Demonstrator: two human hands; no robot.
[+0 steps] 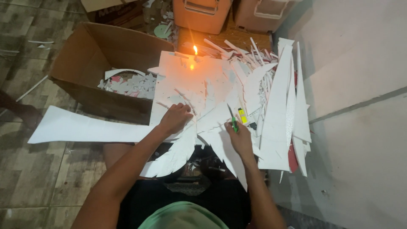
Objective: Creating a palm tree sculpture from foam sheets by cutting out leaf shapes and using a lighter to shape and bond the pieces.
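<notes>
Left hand (176, 118) presses flat on a white feather-shaped foam sheet (212, 116), steadying it — right hand (239, 138) grips a green-handled craft knife (232, 121) beside a lit candle (195, 50).

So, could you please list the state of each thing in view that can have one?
Small white candle: lit, upright on the white board.
Brown cardboard box: open, holding white cut-out scraps.
Green-handled craft knife: blade out, held in the right hand.
Left hand: pressed flat on the white feather-shaped foam sheet.
Orange plastic cooler: lid shut.
Yellow lighter: lying on the foam pieces.
</notes>
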